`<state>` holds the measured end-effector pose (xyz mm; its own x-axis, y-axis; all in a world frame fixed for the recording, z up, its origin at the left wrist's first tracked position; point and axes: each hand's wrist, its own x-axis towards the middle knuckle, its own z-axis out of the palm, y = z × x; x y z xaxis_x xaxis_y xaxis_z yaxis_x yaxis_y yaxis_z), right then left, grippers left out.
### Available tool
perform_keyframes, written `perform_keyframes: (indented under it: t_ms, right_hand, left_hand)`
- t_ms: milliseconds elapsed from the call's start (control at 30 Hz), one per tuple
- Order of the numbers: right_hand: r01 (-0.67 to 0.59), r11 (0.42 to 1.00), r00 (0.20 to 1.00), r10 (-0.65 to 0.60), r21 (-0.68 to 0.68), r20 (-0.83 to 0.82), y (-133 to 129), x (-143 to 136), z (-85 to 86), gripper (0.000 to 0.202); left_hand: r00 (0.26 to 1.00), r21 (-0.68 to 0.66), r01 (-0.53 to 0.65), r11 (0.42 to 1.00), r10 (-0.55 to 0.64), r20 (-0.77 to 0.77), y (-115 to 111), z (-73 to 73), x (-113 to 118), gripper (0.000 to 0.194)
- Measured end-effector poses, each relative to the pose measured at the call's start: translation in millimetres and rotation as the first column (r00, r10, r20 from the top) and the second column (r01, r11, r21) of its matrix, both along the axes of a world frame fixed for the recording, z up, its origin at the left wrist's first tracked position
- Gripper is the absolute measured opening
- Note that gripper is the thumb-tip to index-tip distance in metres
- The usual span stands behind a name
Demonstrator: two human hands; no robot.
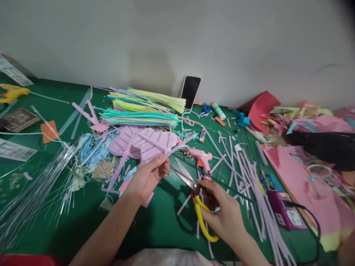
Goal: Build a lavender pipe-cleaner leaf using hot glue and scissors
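My left hand (152, 170) pinches the end of a lilac pipe-cleaner piece (158, 142), made of ribbed lilac strips, at the middle of the table. My right hand (222, 207) is wrapped round yellow-handled scissors (203, 218). Their blades are parted and point up and left, with the tips close to my left fingers. Just behind the scissors lies a pink glue gun (201, 157). Behind the lilac piece are bundles of yellow and teal pipe cleaners (141, 116).
A phone (190, 92) leans on the wall. Lilac pipe cleaners (257, 207) and a purple box (287, 210) with a black cable lie right, near pink paper (294, 177). Clear strands (39, 199) and a yellow glue gun (12, 93) are left.
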<state>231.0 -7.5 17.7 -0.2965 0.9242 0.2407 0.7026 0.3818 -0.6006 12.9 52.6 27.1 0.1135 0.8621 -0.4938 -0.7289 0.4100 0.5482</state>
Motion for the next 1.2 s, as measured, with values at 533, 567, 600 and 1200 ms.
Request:
perform_keyframes:
  t_ms: [533, 567, 600, 1200]
  right_hand:
    - [-0.039, 0.999, 0.999, 0.038, 0.014, 0.028, 9, 10, -8.7, 0.037]
    - [-0.04, 0.999, 0.998, 0.039, 0.02, 0.041, 10, 11, -8.2, 0.036]
    - [-0.042, 0.999, 0.998, 0.041, 0.027, 0.051, 10, 11, -7.6, 0.036]
    - [-0.061, 0.998, 0.996, 0.061, 0.003, 0.063, 18, 11, -5.5, 0.032]
  left_hand:
    - [0.993, -0.03, 0.056, 0.998, -0.053, 0.102, -2, -2.3, -2, 0.022]
    - [0.993, -0.034, 0.059, 0.998, -0.055, 0.108, -2, -2.0, -2, 0.023]
    - [0.992, -0.034, 0.062, 0.998, -0.058, 0.11, -2, -1.8, -2, 0.024]
    - [0.993, 0.064, 0.106, 0.992, -0.109, 0.036, -5, -0.8, -1, 0.026]
